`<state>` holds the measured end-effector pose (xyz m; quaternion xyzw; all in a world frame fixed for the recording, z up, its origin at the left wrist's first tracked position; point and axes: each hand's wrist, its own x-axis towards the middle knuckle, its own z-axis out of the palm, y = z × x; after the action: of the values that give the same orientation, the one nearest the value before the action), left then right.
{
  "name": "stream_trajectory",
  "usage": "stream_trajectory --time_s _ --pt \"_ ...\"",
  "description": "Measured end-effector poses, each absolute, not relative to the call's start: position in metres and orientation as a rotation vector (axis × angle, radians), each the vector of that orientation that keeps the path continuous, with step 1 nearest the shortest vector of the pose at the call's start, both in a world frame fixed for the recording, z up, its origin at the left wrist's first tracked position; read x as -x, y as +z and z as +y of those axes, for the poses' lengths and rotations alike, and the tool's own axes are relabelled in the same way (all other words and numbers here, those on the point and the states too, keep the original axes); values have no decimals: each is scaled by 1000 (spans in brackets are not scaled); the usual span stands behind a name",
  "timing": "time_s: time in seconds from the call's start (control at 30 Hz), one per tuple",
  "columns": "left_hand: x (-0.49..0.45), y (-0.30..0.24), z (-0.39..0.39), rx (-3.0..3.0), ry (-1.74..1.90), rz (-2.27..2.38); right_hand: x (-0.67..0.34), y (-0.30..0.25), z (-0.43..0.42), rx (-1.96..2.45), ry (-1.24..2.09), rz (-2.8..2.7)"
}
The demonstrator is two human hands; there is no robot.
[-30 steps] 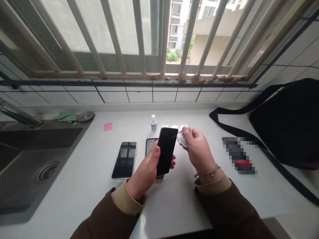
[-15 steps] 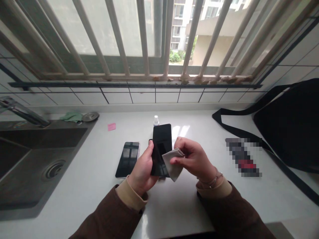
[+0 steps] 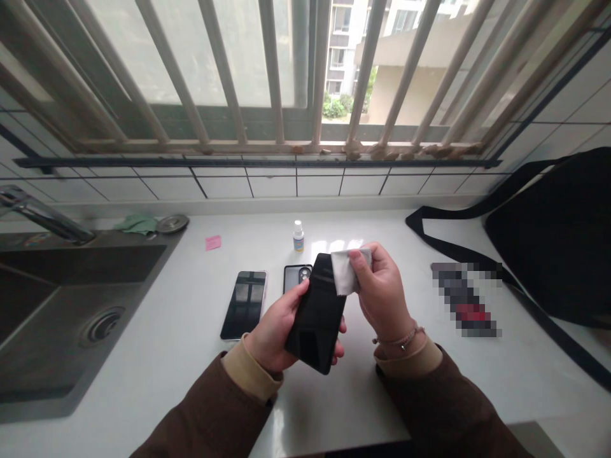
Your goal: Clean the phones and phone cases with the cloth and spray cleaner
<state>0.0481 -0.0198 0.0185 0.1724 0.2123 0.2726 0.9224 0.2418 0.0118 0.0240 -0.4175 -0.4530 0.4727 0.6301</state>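
Observation:
A black smartphone lies tilted in my left hand, thumb along its left edge and fingertips showing past its right edge. My right hand pinches a light grey cloth, which covers the phone's upper right corner. Behind the held phone, a dark phone case with a camera cutout rests on the counter, partly hidden. Left of my left hand lies a second phone, its dark screen facing up. A small white bottle stands upright beyond the case.
The white counter holds a pink slip of paper. At the left is a sink with a faucet and a green cloth. A black bag with a strap and a blurred-out item lie at the right.
The held phone has come lower and turned clockwise, uncovering the bottle and more of the case. My right hand has moved the cloth up to the phone's upper right corner.

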Motion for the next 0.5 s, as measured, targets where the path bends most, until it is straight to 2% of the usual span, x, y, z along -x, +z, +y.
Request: stream_trajectory --time_s 0.33,0.5 --pt "-51 28 -21 -497 814 421 -240 20 19 1096 1113 -852" --pt "-57 27 -22 -556 1224 536 -241 25 4 1004 847 -1094"
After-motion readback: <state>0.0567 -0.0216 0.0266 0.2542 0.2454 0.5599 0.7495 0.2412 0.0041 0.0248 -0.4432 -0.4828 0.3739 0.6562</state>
